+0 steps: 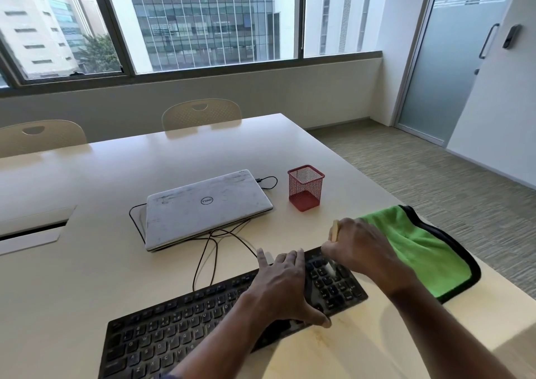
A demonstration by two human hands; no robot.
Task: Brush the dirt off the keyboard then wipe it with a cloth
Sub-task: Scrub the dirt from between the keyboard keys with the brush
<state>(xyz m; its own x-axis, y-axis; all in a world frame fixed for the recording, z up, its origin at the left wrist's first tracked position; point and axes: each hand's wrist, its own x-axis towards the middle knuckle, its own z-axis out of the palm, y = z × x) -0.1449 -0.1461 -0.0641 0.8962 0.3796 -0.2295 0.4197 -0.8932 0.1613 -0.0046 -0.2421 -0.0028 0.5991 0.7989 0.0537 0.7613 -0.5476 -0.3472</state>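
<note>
I see a black full-size keyboard (pixel 174 329) lying slantwise on the near part of the pale tabletop (pixel 87 181), its number-pad end pointing away to the right. Its keys are dull and greyish, with a faint dusty film, and the legends look white and small.

My left hand (pixel 285 286) lies flat across the keyboard just left of the number pad. The fingers are stretched straight toward the far edge and the thumb is at the near edge, so this grip is spread, pressing and not curled round anything.

My right hand (pixel 356 248) hovers over the number pad with its grip clamped on a small brush (pixel 335 229). The pale handle sticks up past the knuckles, and the light bristles touch the number-pad keys.

A bright green cloth (pixel 420 248) with black edging lies just beside the keyboard's right end, partly under my right wrist and reaching the table's right edge.

Farther back sits a closed silver Dell laptop (pixel 203 204), its lid scuffed and smudged, with a thin black cable (pixel 208 251) looping from under it toward the keyboard. A red mesh pen holder (pixel 306 188) stands upright to the laptop's right, apart from it.
</note>
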